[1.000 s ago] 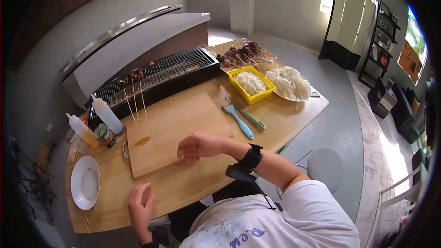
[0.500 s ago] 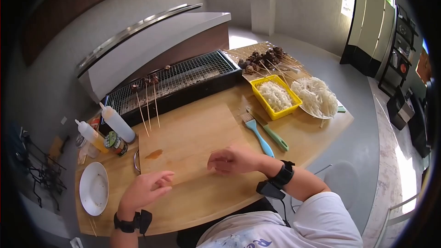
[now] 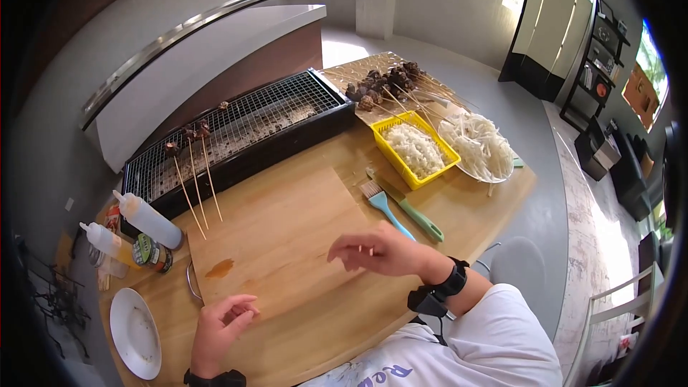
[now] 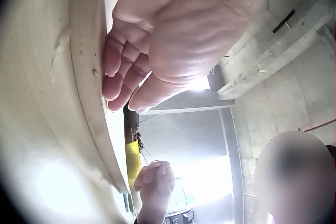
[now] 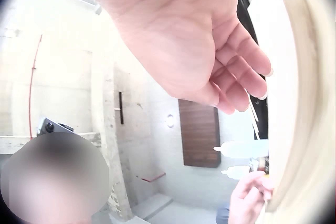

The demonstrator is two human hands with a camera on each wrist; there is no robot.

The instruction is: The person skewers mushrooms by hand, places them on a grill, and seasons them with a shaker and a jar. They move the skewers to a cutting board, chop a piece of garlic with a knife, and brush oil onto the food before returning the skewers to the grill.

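My left hand (image 3: 226,322) hovers by the near left corner of the wooden cutting board (image 3: 287,236), fingers loosely bent and holding nothing. Over the board's near right part is my right hand (image 3: 380,249), also without anything in it, its fingers relaxed and pointing left. An orange-brown sauce stain (image 3: 219,267) marks the board's left side. In the left wrist view, the loosely bent fingers (image 4: 123,71) overlap the board's edge. The right wrist view shows the right hand's relaxed fingers (image 5: 241,71) close above the board.
Three meat skewers (image 3: 189,132) lie across the black grill (image 3: 244,129), sticks reaching over the board. Sauce bottles (image 3: 147,221), a jar (image 3: 152,252) and a white plate (image 3: 135,333) stand left. A blue brush (image 3: 383,206), green-handled knife (image 3: 416,216), yellow basket (image 3: 448,160) and more skewers (image 3: 387,86) are right.
My left hand has come from the table's front edge up to the board's near left corner. My right hand has shifted rightward along the board's near side. The camera view has swung about.
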